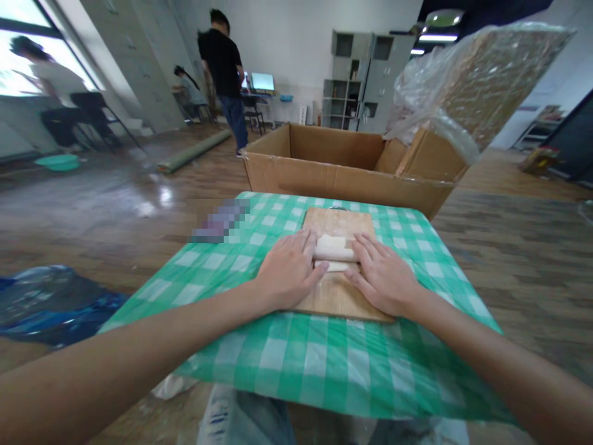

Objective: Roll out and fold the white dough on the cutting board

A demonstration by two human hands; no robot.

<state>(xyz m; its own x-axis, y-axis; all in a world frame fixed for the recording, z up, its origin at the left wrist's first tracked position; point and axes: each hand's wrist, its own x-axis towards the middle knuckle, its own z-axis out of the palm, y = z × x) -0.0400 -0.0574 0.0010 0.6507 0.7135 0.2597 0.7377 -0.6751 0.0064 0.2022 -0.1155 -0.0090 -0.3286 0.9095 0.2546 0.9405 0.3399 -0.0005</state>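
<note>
A wooden cutting board (343,299) lies on the table, with flattened pale dough (337,267) on it. Across the dough lies a whitish cylinder (336,249); whether it is a floured rolling pin or a roll of dough I cannot tell. My left hand (291,266) rests palm down over its left end, fingers stretched forward and thumb pointing inward on the near side. At the right end, my right hand (383,272) lies the same way, fingers extended. Both palms hide the cylinder's ends.
A green-and-white checked cloth (296,352) covers the table. Beyond it stands a large open cardboard box (324,176) with plastic-wrapped board (491,80). A blurred-out flat item (221,220) is at the left edge. A person (222,74) in black stands behind; others sit farther left.
</note>
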